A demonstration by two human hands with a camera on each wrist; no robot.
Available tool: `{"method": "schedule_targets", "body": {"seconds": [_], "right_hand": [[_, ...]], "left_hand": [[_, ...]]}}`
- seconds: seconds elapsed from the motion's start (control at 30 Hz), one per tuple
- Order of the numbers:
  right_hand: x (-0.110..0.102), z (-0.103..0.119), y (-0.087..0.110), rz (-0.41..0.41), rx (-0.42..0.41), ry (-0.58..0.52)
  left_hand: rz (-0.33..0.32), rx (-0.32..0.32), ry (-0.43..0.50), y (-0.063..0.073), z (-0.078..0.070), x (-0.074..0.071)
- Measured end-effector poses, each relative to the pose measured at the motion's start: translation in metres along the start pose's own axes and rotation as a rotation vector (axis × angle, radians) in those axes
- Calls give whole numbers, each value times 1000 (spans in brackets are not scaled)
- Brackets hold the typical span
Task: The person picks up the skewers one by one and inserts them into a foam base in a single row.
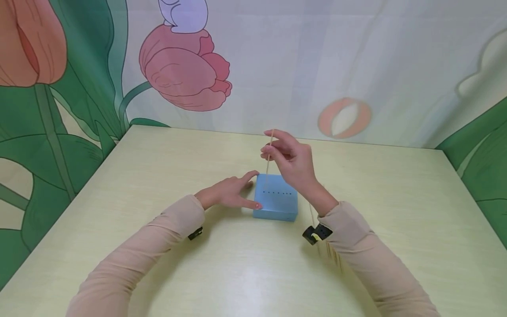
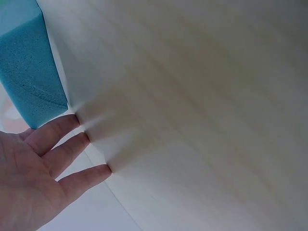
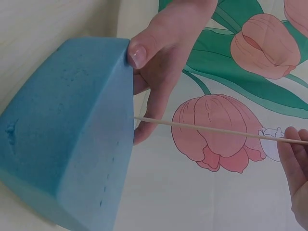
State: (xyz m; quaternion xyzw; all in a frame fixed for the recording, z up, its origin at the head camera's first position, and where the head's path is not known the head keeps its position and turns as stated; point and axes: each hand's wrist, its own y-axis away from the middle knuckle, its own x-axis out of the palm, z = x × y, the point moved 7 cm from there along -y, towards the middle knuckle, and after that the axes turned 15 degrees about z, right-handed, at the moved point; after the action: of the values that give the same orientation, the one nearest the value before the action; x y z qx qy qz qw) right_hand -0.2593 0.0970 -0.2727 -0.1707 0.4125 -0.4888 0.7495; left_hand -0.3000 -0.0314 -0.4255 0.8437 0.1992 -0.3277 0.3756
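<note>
A blue foam block (image 1: 276,204) with a row of several small dark holes lies flat on the table. My left hand (image 1: 233,191) rests at its left side, fingers spread, thumb and index finger touching the block's left edge. In the left wrist view, the other fingertips (image 2: 107,168) meet the tabletop. My right hand (image 1: 291,160) pinches a thin wooden skewer (image 1: 268,165) near its upper part, above the block. The skewer stands nearly upright. Its lower end (image 3: 139,118) overlaps the block's top surface by the left end of the hole row.
Several more thin skewers (image 1: 334,255) lie on the table under the right forearm, partly hidden by it. A pale wooden table (image 1: 237,273) spreads around the block. Behind it hangs a curtain (image 1: 269,66) printed with tulips.
</note>
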Motion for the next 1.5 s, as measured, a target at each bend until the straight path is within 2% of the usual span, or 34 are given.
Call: {"method": "schedule_targets", "body": {"seconds": [0.27,0.6,1.1,1.5], "right_hand": [[4,-5,2,19,26,9],[9,-15,11,80,169,57],[12,-25,22,55,211,46],[9,-39,36,147,387,-43]], "left_hand": [[-5,3,0,0,0,-1],[-7,10,-10,1,-1,-2],[-3,8,-11,1,-1,0],[-1,-2,-15,1,-2,2]]}}
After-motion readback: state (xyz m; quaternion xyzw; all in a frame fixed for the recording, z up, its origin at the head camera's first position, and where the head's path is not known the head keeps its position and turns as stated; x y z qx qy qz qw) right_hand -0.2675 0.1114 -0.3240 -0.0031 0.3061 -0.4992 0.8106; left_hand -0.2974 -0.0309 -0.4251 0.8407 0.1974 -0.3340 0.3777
